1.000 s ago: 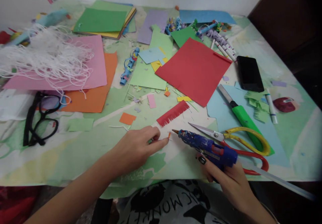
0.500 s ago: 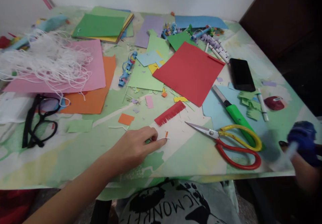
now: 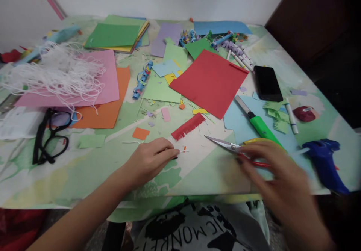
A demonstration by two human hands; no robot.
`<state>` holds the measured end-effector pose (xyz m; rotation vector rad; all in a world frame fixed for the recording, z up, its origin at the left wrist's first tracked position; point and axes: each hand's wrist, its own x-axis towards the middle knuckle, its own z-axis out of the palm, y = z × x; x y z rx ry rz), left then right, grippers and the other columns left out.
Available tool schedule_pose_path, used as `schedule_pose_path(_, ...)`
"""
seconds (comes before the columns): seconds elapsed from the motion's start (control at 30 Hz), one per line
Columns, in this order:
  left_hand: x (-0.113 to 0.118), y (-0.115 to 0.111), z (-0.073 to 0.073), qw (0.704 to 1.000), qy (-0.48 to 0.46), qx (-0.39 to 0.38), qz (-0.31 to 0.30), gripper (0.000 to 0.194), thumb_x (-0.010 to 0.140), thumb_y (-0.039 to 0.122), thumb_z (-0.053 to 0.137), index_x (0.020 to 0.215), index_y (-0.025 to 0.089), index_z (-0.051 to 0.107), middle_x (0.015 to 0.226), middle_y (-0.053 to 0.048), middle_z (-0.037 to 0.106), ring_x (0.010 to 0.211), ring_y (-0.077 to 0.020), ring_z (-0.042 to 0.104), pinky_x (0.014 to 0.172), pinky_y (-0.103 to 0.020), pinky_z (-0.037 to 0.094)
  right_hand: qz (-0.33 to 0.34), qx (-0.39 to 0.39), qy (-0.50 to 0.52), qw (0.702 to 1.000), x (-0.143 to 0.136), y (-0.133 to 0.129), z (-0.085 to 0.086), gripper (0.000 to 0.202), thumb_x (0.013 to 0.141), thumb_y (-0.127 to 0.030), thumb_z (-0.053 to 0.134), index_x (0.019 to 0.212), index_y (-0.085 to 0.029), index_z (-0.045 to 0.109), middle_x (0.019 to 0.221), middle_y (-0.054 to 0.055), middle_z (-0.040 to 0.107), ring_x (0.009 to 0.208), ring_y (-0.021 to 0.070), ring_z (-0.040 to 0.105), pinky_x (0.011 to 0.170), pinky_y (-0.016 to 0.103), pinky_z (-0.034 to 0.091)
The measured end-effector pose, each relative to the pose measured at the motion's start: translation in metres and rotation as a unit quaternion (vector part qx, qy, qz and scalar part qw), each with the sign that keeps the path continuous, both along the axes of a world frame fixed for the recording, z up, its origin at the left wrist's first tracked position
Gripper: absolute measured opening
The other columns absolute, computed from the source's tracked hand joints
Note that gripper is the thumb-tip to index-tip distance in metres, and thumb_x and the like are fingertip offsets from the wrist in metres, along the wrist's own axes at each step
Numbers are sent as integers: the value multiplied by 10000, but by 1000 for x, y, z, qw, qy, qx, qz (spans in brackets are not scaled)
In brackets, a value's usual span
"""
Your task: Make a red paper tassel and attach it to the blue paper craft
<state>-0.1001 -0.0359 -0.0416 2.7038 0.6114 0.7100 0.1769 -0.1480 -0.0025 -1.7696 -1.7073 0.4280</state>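
Note:
My left hand rests low on the table with its fingers closed. From its fingertips a short piece of white string sticks out, a tiny orange paper bit against it. Just beyond lies a fringed red paper strip. My right hand, a little blurred, reaches over the handles of the scissors, thumb and fingers apart. The scissors lie flat, blades pointing left, handles partly hidden by that hand. At the right edge a blue glue gun lies on the table.
A green-handled knife lies behind the scissors on light blue paper. Farther back are a red paper sheet and a black phone. On the left, black glasses sit near a heap of white string.
My right hand has let go of the glue gun, which now lies at the right, and has moved left over the scissors. My left hand stays near the white string.

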Motion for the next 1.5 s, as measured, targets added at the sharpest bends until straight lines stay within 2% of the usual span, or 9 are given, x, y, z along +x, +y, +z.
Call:
schedule_pose_path(0.07, 0, 0, 0, 1000, 0, 0, 0, 194, 906, 110, 481, 974, 146, 659, 836, -61, 661, 739, -133, 598, 610, -234, 483, 128, -37, -9, 991, -31, 17, -7, 123, 901, -153, 507, 977, -190, 596, 967, 85, 614, 895, 216, 584, 761, 338, 483)
schedule_pose_path(0.13, 0, 0, -1, 1000, 1, -1, 5, 205, 907, 111, 475, 983, 151, 661, 843, -60, 662, 741, -131, 596, 614, -230, 481, 172, -62, -19, 983, -52, 33, -14, 131, 896, -108, 488, 943, -161, 599, 925, 85, 615, 872, 215, 574, 752, 341, 474)
schedule_pose_path(0.33, 0, 1, -2, 1000, 1, -4, 14, 176, 896, 116, 512, 984, 146, 661, 843, -58, 655, 743, -140, 588, 624, -240, 477, 158, -66, -24, 985, -67, 55, -24, 127, 869, -64, 497, 870, -123, 610, 862, 93, 611, 817, 212, 558, 732, 334, 452)
schedule_pose_path(0.67, 2, 2, -2, 1000, -5, 9, 18, 186, 903, 122, 495, 985, 126, 662, 826, -68, 658, 715, -147, 597, 587, -239, 469, 152, -31, -49, 987, -79, 57, -33, 117, 856, -81, 512, 795, -94, 612, 780, 95, 591, 740, 222, 530, 664, 344, 432)
schedule_pose_path(0.83, 1, 2, -5, 999, 1, 24, 25, 219, 909, 130, 488, 1037, 173, 661, 812, -42, 641, 687, -122, 565, 567, -219, 437, 138, -21, -70, 988, -82, 58, -36, 124, 862, -79, 512, 794, -84, 616, 770, 95, 583, 738, 226, 528, 663, 347, 426)
schedule_pose_path(0.97, 1, 1, -7, 998, 23, 34, 37, 197, 904, 165, 508, 995, 214, 676, 793, -26, 623, 631, -109, 516, 520, -213, 369, 134, -9, -75, 988, -84, 58, -36, 137, 874, -90, 502, 800, -84, 618, 766, 92, 584, 728, 221, 526, 660, 344, 422)
schedule_pose_path(1.23, 2, -2, -8, 996, 47, 42, 59, 178, 909, 205, 509, 906, 219, 687, 739, -6, 567, 572, -95, 441, 496, -221, 298, 114, -19, -66, 991, -86, 58, -37, 122, 860, -103, 518, 786, -88, 614, 752, 84, 583, 715, 217, 522, 649, 336, 410)
schedule_pose_path(1.5, 2, -1, -6, 995, 46, 77, 53, 192, 917, 189, 491, 946, 201, 681, 737, -17, 563, 591, -111, 447, 497, -236, 283, 103, -25, -55, 993, -87, 58, -37, 101, 843, -111, 515, 777, -121, 590, 758, 70, 582, 729, 210, 515, 668, 330, 403)
